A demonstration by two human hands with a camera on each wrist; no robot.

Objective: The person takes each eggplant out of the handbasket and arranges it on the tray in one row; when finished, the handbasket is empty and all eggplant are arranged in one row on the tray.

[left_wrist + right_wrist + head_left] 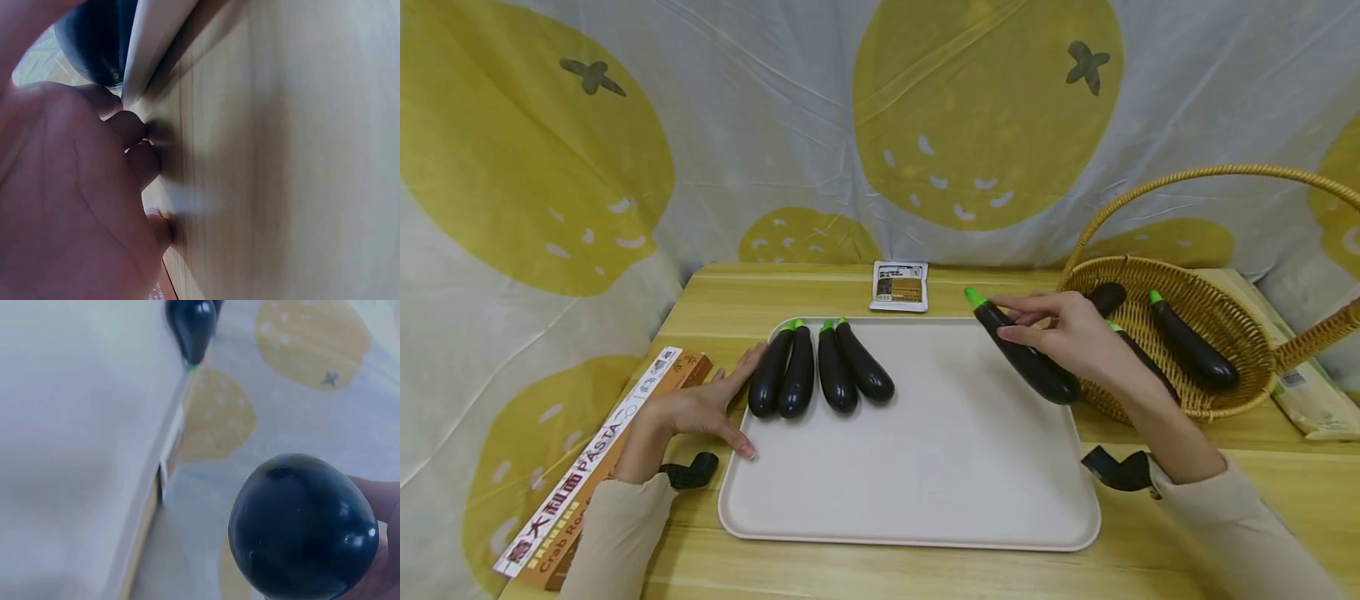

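Observation:
My right hand pinches a dark purple eggplant with a bright green stem, holding it over the right part of a white tray. The eggplant's rounded bottom end fills the lower right of the right wrist view. Several more eggplants lie side by side on the tray's upper left, stems away from me. Beside them my left hand rests at the tray's left edge, fingers spread and thumb over the rim. In the left wrist view its fingertips touch the wooden table.
A wicker basket with a tall handle stands at the right, with eggplants inside. Behind it lies a pale flat package. A small sachet sits beyond the tray, and a long pasta box lies left. A lemon-print cloth hangs behind.

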